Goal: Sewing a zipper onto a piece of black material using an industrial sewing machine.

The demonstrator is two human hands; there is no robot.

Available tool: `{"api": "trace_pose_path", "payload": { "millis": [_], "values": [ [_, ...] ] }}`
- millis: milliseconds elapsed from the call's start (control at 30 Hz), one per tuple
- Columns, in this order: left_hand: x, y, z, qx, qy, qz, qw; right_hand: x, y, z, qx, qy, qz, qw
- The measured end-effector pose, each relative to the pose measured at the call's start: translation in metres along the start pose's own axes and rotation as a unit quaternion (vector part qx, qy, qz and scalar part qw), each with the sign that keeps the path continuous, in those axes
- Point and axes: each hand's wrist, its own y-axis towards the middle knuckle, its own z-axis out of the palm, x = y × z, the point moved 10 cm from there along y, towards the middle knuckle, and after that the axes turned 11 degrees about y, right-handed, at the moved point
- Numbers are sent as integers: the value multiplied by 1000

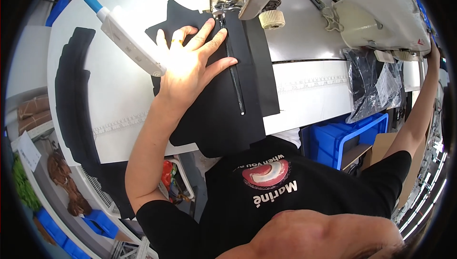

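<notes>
My left hand [185,64] lies with fingers spread on a black fabric piece [209,126], a ring on one finger. Down this cloth runs a zipper [233,76] with dark metal teeth, just right of my thumb and fingertips. Its upper end is at the presser foot [220,15] of a white sewing machine [381,11], close to my index finger. My right arm reaches out to the far right, where my right hand [434,53] is at the machine's end. Its fingers are mostly hidden by the rim of the picture.
Overlapping black fabric pieces [74,102] hang over the left of the white table [119,140]. A white lamp [131,42] on a blue cable hangs above my left wrist. Clear plastic packaging [376,85] lies at the right, above a blue crate [326,145].
</notes>
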Motion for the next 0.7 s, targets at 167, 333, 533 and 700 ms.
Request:
{"api": "trace_pose_path", "payload": {
  "millis": [167,333,533,700],
  "values": [
    [-1,0,-2,-9,6,1,1000,-8,-6,-2,-4,18,26,999],
    [-2,0,-1,1,3,5,1000,-6,-6,-6,-5,22,23,999],
    [-1,0,-1,1,-2,8,1000,-10,10,-14,-8,32,20,999],
    [-1,1,-1,0,-3,12,1000,-8,4,-11,-10,41,17,999]
  ]
}}
